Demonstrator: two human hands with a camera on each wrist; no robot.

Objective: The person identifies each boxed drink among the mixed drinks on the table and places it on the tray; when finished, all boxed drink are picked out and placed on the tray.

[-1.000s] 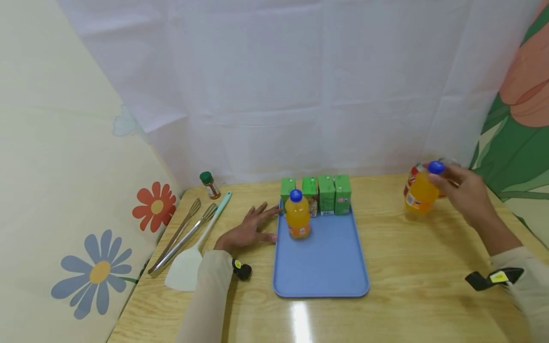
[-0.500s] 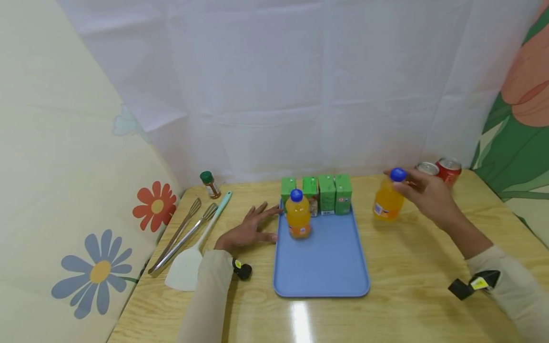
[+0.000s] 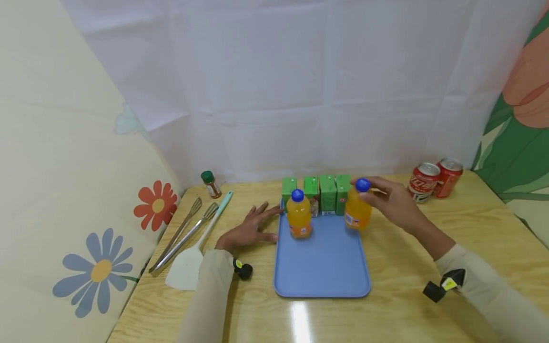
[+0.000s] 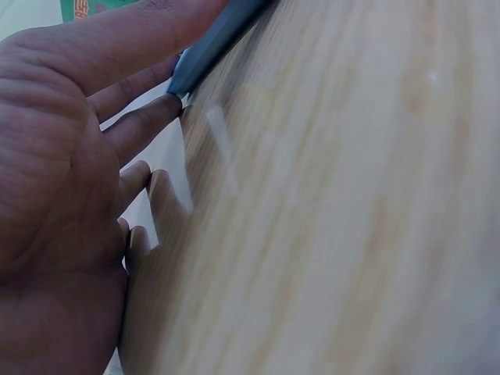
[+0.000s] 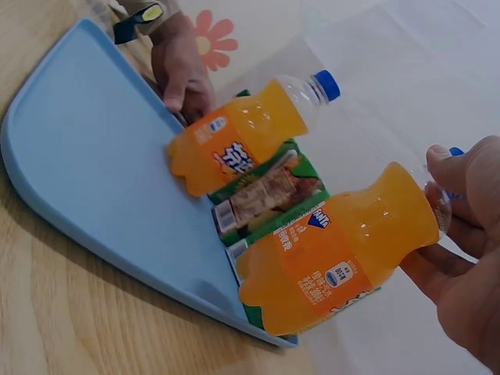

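Note:
My right hand [image 3: 393, 202] grips an orange soda bottle [image 3: 357, 212] by its neck, just under the blue cap. In the right wrist view this soda bottle [image 5: 336, 250] hangs slightly tilted over the far right corner of the blue tray [image 3: 321, 267]. A second orange soda bottle [image 3: 299, 216] stands upright on the tray's left side. Behind the bottles, several green drink cartons [image 3: 328, 194] stand in a row along the tray's far end. My left hand [image 3: 246, 233] rests with spread fingers at the tray's left edge; the left wrist view shows the fingers [image 4: 144, 129] touching the rim.
Two red soda cans [image 3: 423, 182] stand at the back right, near the white cloth. On the left lie a white spatula [image 3: 184, 269], a whisk [image 3: 210, 210] and another long-handled utensil [image 3: 194, 209]. A small green-capped spice jar [image 3: 211, 185] stands behind them.
My right hand has carried the soda bottle leftward from beside the cans to the tray's far right corner, uncovering both cans. My left hand has stayed at the tray's edge.

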